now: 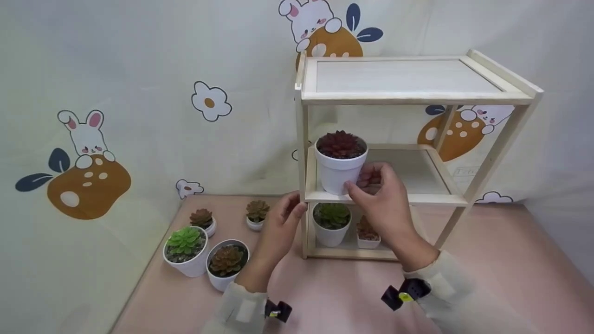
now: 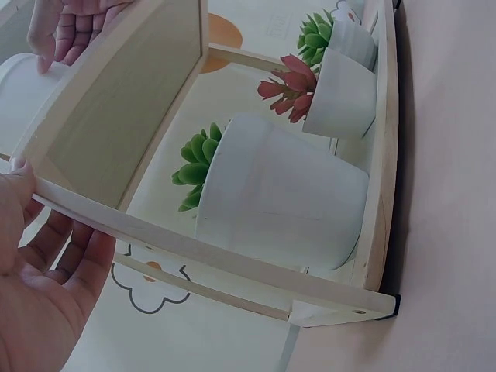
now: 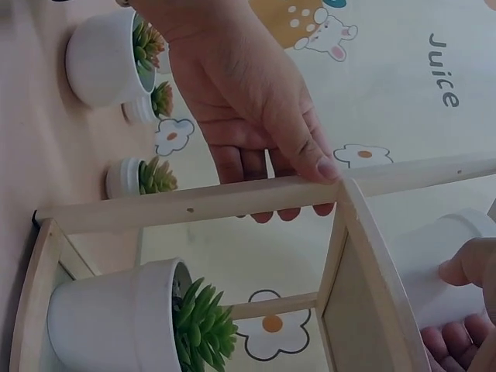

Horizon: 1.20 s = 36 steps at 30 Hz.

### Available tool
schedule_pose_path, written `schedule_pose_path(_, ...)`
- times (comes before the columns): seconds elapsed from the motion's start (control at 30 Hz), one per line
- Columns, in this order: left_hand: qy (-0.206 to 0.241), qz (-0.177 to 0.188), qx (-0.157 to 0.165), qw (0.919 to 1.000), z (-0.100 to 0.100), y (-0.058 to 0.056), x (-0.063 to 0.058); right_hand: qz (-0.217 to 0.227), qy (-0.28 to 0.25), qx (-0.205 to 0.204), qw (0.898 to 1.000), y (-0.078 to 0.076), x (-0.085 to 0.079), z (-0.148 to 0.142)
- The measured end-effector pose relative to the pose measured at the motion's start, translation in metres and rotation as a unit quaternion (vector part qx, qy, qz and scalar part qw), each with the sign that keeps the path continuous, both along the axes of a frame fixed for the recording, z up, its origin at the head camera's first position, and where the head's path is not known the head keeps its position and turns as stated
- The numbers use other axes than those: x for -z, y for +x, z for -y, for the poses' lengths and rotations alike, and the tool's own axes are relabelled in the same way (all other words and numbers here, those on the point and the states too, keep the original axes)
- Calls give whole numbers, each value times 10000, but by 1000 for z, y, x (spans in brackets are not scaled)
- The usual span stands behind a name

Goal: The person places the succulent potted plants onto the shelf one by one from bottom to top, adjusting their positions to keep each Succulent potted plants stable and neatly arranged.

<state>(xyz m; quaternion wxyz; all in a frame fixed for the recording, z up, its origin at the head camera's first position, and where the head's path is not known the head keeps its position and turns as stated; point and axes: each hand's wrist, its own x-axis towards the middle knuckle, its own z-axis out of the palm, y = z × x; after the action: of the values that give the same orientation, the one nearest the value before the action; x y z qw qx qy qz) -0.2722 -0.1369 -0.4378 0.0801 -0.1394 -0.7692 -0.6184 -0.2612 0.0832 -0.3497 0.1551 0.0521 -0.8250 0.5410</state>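
Observation:
A white pot with a dark red succulent (image 1: 341, 160) stands upright at the left front of the middle tier of a wooden shelf (image 1: 394, 200). My right hand (image 1: 387, 199) holds this pot low on its right side, thumb in front and fingers bent beside it. My left hand (image 1: 280, 227) grips the shelf's left front post (image 3: 256, 198), with the thumb on one face and fingertips showing past the other. On the bottom tier are a green succulent in a white pot (image 1: 332, 225) and a smaller reddish succulent (image 1: 368, 234); the left wrist view shows another small green plant (image 2: 341, 40) beyond them.
Left of the shelf, on the pink tabletop (image 1: 334, 297), stand a bright green succulent (image 1: 184, 250), a brown succulent (image 1: 227, 264) and two small potted succulents, one brown (image 1: 202, 220) and one olive (image 1: 256, 213). A cloth backdrop (image 1: 153, 153) printed with rabbits and flowers hangs behind.

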Motion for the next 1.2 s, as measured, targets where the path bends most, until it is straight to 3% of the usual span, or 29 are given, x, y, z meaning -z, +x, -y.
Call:
schedule_pose_path(0.27,1,-40,-14,10000,-1,1,-1,-144,278,129,9994,-1,1,1)
schedule_pose_path(1.2,25,73,8,10000,0,0,0,-487,286,179,9982,-2,6,4)
